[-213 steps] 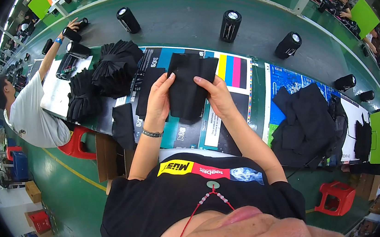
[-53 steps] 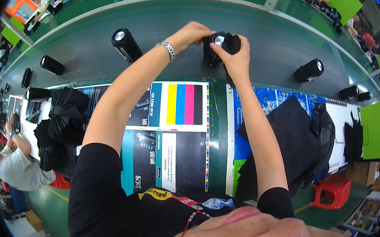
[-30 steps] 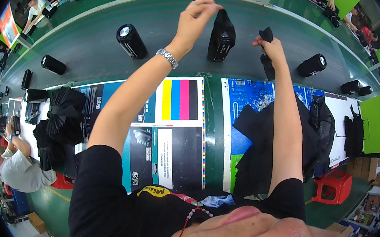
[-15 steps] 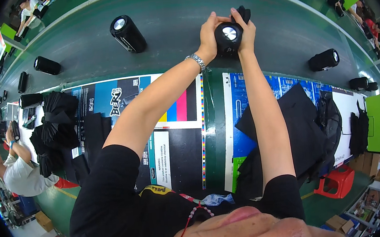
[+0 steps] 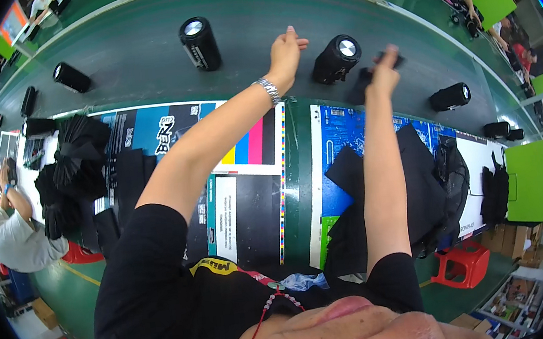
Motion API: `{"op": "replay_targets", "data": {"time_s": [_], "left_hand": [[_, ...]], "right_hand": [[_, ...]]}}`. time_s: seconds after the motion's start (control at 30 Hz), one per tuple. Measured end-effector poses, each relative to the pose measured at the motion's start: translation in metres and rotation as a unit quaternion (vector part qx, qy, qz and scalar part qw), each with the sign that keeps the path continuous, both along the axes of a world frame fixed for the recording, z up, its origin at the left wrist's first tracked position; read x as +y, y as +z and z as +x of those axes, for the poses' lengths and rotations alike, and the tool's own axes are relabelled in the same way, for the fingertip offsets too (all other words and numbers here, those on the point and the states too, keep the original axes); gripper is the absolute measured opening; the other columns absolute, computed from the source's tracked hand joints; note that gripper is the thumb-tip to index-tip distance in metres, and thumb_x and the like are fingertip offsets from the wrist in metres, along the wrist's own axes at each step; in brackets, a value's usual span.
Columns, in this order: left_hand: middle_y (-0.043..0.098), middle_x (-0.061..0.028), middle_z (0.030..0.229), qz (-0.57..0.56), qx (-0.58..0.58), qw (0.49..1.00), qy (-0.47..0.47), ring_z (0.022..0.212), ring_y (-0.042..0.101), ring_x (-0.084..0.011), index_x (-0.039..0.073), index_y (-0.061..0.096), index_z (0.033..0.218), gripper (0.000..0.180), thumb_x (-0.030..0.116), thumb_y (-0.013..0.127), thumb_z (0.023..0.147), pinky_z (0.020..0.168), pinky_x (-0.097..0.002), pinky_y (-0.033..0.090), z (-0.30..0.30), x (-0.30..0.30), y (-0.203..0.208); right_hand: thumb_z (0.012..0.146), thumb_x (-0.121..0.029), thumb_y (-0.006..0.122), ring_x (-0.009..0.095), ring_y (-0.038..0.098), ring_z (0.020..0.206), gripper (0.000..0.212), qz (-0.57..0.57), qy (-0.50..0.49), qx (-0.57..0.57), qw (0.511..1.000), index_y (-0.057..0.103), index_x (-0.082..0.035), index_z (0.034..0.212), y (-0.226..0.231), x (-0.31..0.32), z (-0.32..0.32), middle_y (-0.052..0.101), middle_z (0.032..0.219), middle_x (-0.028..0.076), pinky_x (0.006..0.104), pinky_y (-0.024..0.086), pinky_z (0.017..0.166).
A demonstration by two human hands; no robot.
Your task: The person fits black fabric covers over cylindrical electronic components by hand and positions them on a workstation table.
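Note:
A black cylindrical speaker (image 5: 337,60) with a shiny silver disc on its end stands on the dark conveyor belt, between my two hands and touched by neither. To its left, my left hand (image 5: 285,59) is empty, its fingers apart, with a metal-banded watch on the wrist. My right hand (image 5: 383,77), smeared by motion, is right of the speaker. Its fingers are closed on a dark, blurred bit of black cloth (image 5: 399,59).
More black speakers stand or lie along the belt (image 5: 248,13), including one upright speaker (image 5: 199,44) to the left and one lying speaker (image 5: 450,97) to the right. Black cloth pieces (image 5: 381,204) and bundled black bags (image 5: 76,170) cover parts of the table. A co-worker (image 5: 19,222) sits at far left.
Both hands have let go of the speaker, which now stands alone on the belt. My left hand has drawn left; my right hand has moved right and nearer with the black cloth.

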State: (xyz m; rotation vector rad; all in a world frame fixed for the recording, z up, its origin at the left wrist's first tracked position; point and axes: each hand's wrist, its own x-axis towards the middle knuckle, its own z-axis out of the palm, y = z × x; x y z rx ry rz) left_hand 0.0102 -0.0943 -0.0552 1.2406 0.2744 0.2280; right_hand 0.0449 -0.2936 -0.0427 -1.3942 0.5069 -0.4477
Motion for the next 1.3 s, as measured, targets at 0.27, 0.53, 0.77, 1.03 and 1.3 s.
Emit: {"op": "replay_targets", "data": {"time_s": [0.27, 0.53, 0.77, 1.03, 1.3], "left_hand": [[0.066, -0.0110, 0.108, 0.114, -0.068, 0.989, -0.070, 0.106, 0.059, -0.0148, 0.000, 0.057, 0.116, 0.039, 0.033, 0.048, 0.099, 0.094, -0.0293, 0.042, -0.170, 0.067, 0.047], [0.063, -0.0018, 0.080, 0.113, -0.047, 0.992, -0.022, 0.072, 0.054, -0.0065, -0.002, 0.066, 0.097, 0.021, 0.015, 0.068, 0.086, 0.065, -0.0206, 0.044, -0.226, 0.092, -0.004], [0.064, -0.0013, 0.087, -0.012, -0.108, 0.994, 0.033, 0.080, 0.056, -0.0061, 0.000, 0.065, 0.100, 0.016, 0.014, 0.061, 0.092, 0.073, -0.0202, 0.044, -0.232, 0.104, -0.019], [0.064, -0.0046, 0.105, -0.361, -0.104, 0.921, -0.102, 0.096, 0.062, -0.0143, 0.005, 0.057, 0.111, 0.020, 0.016, 0.050, 0.097, 0.085, -0.0268, 0.049, -0.232, 0.131, 0.010], [0.062, 0.0007, 0.095, 0.068, -0.160, 0.970, -0.170, 0.088, 0.055, -0.0062, 0.000, 0.063, 0.102, 0.015, 0.010, 0.059, 0.092, 0.081, -0.0218, 0.043, -0.234, 0.111, 0.067]], "right_hand": [[0.092, -0.021, 0.049, 0.026, 0.059, 0.090, 0.028, 0.368, 0.331, -0.115, 0.861, 0.054, 0.000, 0.110, 0.066, 0.063, -0.134, 0.061, 0.101, 0.015, 0.0368, 0.047, 0.085], [0.092, -0.010, 0.060, 0.013, 0.057, 0.097, 0.022, 0.270, 0.397, -0.033, 0.877, 0.060, -0.002, 0.112, 0.000, 0.164, -0.226, 0.063, 0.106, 0.005, 0.0283, 0.044, 0.086], [0.093, -0.011, 0.055, 0.018, 0.060, 0.100, 0.020, 0.305, 0.419, 0.014, 0.855, 0.059, -0.002, 0.111, -0.022, 0.160, -0.235, 0.063, 0.109, 0.009, 0.0317, 0.046, 0.091], [0.097, -0.035, 0.047, 0.010, 0.037, 0.056, 0.033, 0.526, 0.397, 0.002, 0.752, 0.047, -0.009, 0.078, -0.016, 0.135, -0.214, 0.037, 0.064, 0.000, 0.0214, 0.030, 0.045], [0.094, -0.024, 0.055, 0.002, 0.053, 0.063, 0.021, 0.366, 0.404, 0.078, 0.835, 0.059, -0.007, 0.105, 0.032, 0.158, -0.240, 0.063, 0.088, -0.001, 0.0171, 0.033, 0.045]]}}
